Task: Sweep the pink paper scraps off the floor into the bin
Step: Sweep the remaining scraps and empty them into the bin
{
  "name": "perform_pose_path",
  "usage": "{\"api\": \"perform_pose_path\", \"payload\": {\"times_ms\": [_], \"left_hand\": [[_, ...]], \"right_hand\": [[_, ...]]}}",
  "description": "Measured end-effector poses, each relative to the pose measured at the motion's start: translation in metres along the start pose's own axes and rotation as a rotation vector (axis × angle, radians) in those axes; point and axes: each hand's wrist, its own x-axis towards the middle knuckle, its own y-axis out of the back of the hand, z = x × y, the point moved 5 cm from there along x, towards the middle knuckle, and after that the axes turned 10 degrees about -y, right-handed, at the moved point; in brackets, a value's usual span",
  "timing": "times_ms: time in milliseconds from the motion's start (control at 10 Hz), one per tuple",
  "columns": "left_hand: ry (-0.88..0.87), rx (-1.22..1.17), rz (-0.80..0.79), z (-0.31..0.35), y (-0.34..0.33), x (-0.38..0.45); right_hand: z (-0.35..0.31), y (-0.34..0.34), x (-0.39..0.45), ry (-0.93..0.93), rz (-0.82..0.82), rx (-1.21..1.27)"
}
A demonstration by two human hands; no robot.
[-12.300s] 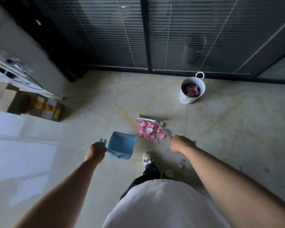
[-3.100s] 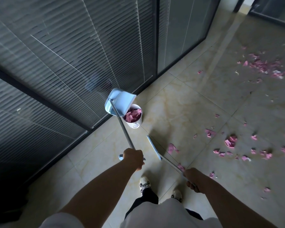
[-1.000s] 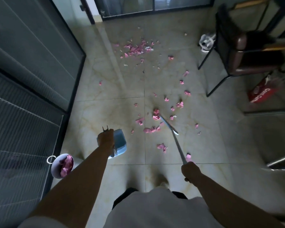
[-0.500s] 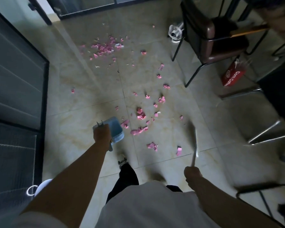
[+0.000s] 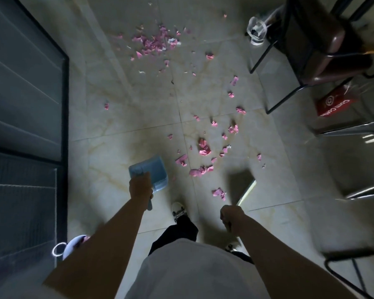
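Observation:
Pink paper scraps [image 5: 203,147] lie scattered over the tiled floor ahead of me, with a denser pile [image 5: 156,41] farther off. My left hand [image 5: 140,186] grips the handle of a blue dustpan [image 5: 150,172], held low just left of the nearest scraps. My right hand [image 5: 231,215] grips the thin broom handle [image 5: 246,189], which is blurred and points forward-right. The white bin [image 5: 73,248], with pink scraps inside, peeks out behind my left forearm at the lower left.
A dark glass partition [image 5: 26,104] runs along the left. A brown chair [image 5: 315,46] on black legs stands at the upper right, with a red bag [image 5: 335,103] beside it and more chair frames [image 5: 354,266] on the right. My shoe [image 5: 178,209] is between my hands.
The view has tilted down and moved closer to the scraps. The broom has swung right and in toward me. The dustpan stays in my left hand, low by the near scraps.

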Motion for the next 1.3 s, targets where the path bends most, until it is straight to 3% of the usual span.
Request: {"api": "perform_pose_path", "payload": {"times_ms": [300,700,900,1300], "left_hand": [[0.042,-0.187,-0.05,-0.013,0.037,0.02],[0.086,-0.278,-0.057,-0.023,0.042,0.035],[0.087,-0.293,-0.045,-0.01,0.039,0.049],[0.085,-0.314,0.015,0.021,0.007,0.045]], "right_hand": [[-0.076,-0.078,-0.055,0.018,-0.042,0.191],[-0.104,-0.095,-0.064,0.031,-0.071,0.231],[-0.104,-0.063,-0.058,0.086,-0.025,0.194],[-0.079,0.06,-0.009,0.158,0.214,0.013]]}}
